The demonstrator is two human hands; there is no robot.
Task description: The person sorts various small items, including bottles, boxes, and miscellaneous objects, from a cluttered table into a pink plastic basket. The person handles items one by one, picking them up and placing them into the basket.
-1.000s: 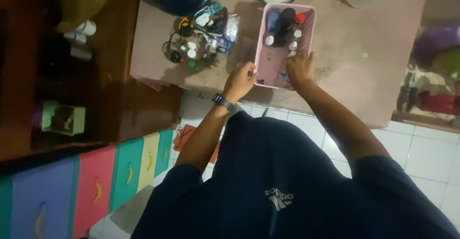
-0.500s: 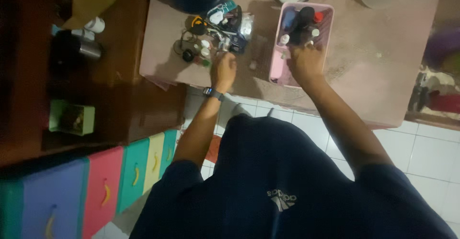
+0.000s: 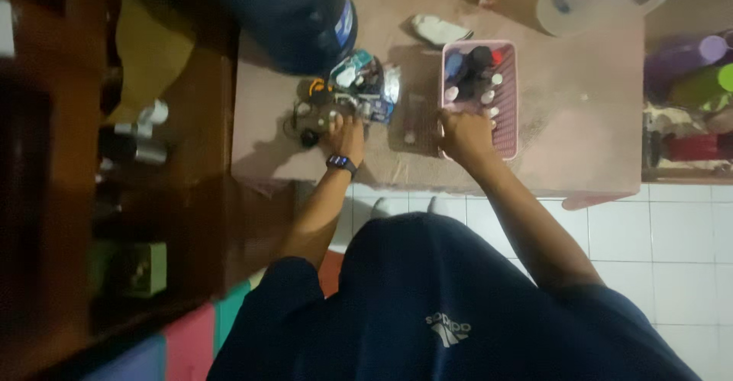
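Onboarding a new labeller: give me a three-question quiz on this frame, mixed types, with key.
1. True or false: the right hand rests at the near end of the pink basket.
2. The left hand reaches into: A) the pile of small bottles and packets B) the white tub C) the wooden cabinet.
3. Fill in: on the left wrist sits a dark ____.

Key: 1 true; 2 A; 3 watch.
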